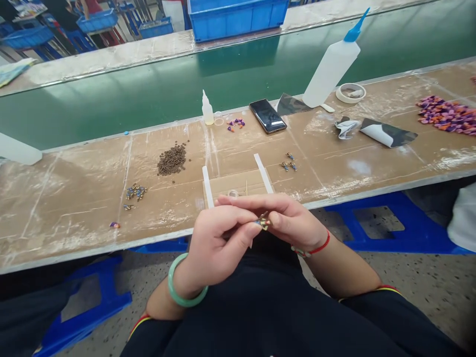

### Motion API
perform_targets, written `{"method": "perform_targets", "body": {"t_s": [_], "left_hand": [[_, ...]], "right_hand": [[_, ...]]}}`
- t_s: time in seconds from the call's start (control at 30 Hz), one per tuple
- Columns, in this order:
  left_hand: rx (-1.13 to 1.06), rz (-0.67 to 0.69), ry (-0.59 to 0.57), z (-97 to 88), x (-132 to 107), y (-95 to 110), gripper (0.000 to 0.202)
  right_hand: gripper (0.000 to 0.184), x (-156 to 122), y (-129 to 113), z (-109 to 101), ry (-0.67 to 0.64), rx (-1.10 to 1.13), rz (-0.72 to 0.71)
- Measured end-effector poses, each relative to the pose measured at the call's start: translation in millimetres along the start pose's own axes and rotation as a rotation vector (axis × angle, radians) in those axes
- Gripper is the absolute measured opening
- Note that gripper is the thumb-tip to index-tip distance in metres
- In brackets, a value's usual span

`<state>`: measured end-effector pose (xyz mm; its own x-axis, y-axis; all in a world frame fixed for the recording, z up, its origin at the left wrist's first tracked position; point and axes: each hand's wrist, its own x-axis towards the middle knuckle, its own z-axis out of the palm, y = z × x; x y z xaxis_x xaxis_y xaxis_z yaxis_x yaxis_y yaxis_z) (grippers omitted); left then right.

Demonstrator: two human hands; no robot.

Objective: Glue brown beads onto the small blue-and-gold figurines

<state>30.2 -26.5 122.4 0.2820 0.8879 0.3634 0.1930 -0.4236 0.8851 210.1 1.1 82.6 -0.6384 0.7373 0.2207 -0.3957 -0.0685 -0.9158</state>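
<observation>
Just above my lap, at the table's near edge, both hands meet around a small gold-and-blue figurine-like piece (264,222). My left hand (219,240), with a green bangle at the wrist, pinches it between thumb and forefinger. From the other side the thumb and fingers of my right hand (293,220) close on the same piece. Much of it is hidden by fingertips. Beyond the hands lies a cardboard sheet (238,184) with two white strips (263,173) and a thin wooden stick (246,187). Similar small pieces (289,163) lie to the right, more (136,193) to the left.
A pile of small brown discs (172,159) sits left of centre. Farther back stand a small dropper bottle (207,108), a phone (267,116), a large glue bottle (330,72) and a tape roll (350,92). Pink-and-purple pieces (448,115) lie at right. A blue bin (238,19) stands across the green belt (156,84).
</observation>
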Motion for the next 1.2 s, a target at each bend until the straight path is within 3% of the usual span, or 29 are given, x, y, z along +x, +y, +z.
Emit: {"method": "perform_targets", "body": {"t_s": [0.7,0.9,1.07,1.2], "left_hand": [[0.142,0.218,-0.079,-8.9,-2,11,0.014],[0.161,0.268,-0.073,-8.7,-3,9,0.014],[0.156,0.270,-0.070,-7.3,-2,9,0.016],[0.126,0.172,0.019,-0.7,-4,9,0.025]], "right_hand": [[0.033,3,-18,2,-0.140,-0.065,-0.115],[0.039,9,-13,-2,-0.235,-0.056,-0.234],[0.038,9,-11,-2,-0.209,-0.035,-0.226],[0.036,5,-9,3,-0.132,0.026,-0.147]]}}
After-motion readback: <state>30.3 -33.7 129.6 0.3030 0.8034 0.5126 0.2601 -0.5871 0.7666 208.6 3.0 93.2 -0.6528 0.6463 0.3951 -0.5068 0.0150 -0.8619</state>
